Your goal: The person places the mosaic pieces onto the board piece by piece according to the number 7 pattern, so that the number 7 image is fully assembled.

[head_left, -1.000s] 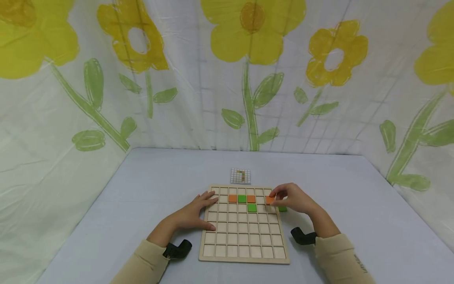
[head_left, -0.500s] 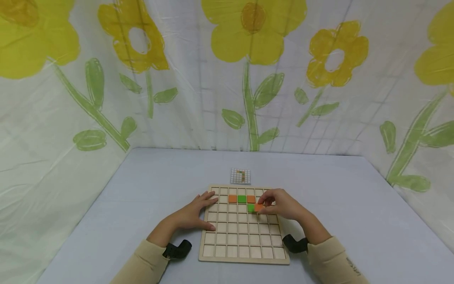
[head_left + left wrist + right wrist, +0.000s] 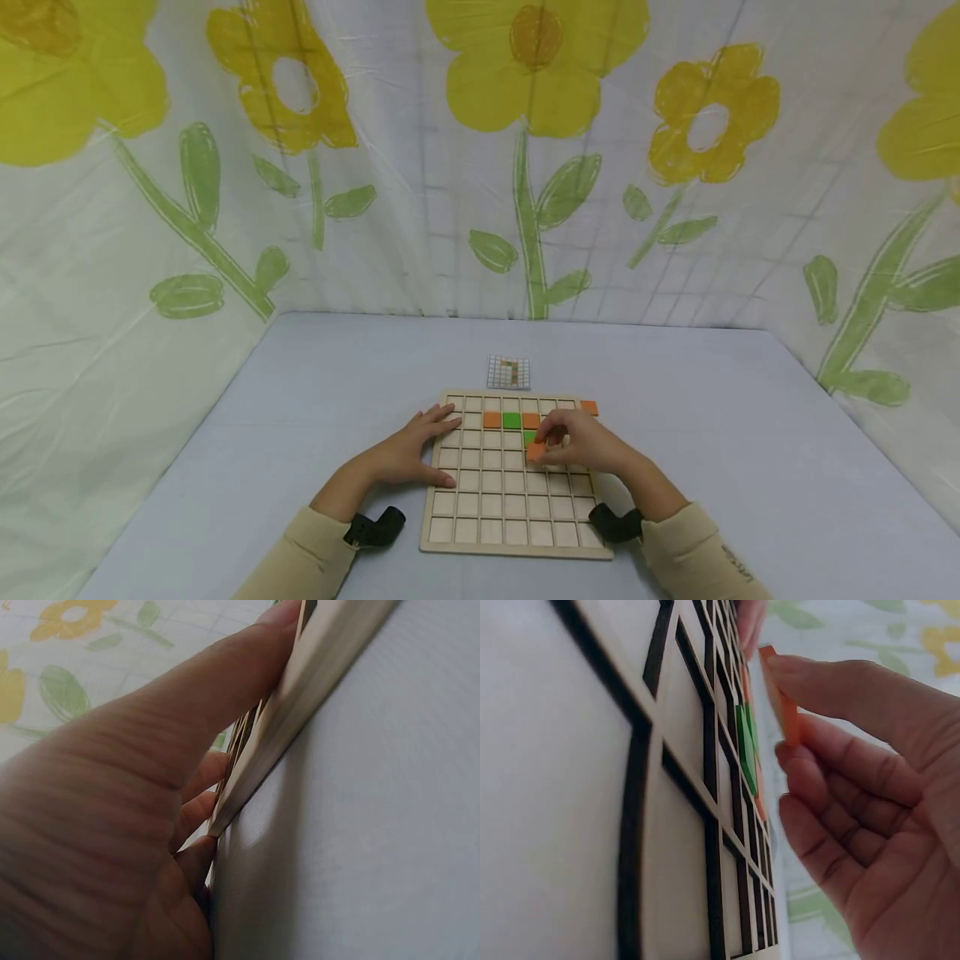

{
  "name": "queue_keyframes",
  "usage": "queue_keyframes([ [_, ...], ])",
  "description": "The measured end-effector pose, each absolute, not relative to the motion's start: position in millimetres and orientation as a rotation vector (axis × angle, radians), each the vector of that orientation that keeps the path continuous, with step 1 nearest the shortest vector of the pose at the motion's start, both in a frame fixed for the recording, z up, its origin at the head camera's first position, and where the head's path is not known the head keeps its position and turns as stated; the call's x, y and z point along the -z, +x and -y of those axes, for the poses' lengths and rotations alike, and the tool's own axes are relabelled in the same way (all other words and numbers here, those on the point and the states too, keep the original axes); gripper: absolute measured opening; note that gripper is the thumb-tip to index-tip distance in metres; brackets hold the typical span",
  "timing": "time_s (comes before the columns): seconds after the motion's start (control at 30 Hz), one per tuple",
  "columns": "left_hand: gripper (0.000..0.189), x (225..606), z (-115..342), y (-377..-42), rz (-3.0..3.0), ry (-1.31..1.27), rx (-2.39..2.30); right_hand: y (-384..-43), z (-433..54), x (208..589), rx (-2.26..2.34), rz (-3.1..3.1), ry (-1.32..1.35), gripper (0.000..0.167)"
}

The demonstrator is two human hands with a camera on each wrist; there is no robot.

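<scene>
My left hand (image 3: 401, 450) rests on the left edge of a wooden grid board (image 3: 491, 506), fingers spread and thumb on the frame. Between thumb and fingertips, my right hand (image 3: 581, 439) pinches an orange square tile (image 3: 535, 452). In the right wrist view that orange tile (image 3: 781, 694) stands tilted, apart from the grid surface. It overlaps the cell just below a green tile (image 3: 529, 437). One row up lie an orange tile (image 3: 492, 420), a green tile (image 3: 512, 420) and another orange tile (image 3: 530, 420), side by side.
Beyond the board lies a small card (image 3: 508, 372) printed with a grid and a coloured pattern. Another orange tile (image 3: 590, 407) sits at the board's top right corner. A white table (image 3: 360, 358) bears everything, with a flower-printed curtain (image 3: 405, 208) behind.
My right hand has carried the orange tile left and toward me, from the board's right side to below the green tile. The left hand stays put. An orange tile at the corner is now uncovered.
</scene>
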State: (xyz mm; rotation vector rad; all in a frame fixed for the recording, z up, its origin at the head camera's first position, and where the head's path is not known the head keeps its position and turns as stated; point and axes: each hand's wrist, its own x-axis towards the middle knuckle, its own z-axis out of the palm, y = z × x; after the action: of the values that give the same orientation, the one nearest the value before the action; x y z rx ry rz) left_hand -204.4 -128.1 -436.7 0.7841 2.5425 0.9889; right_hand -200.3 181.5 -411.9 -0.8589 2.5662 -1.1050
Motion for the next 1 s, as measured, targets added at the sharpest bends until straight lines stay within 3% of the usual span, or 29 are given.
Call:
queue_keyframes([
  [1.0, 0.092, 440.5, 129.3, -206.6, -2.566, 0.815, -0.984, -201.8, -178.8, 420.9, 1.029, -2.590, -0.791, 0.022],
])
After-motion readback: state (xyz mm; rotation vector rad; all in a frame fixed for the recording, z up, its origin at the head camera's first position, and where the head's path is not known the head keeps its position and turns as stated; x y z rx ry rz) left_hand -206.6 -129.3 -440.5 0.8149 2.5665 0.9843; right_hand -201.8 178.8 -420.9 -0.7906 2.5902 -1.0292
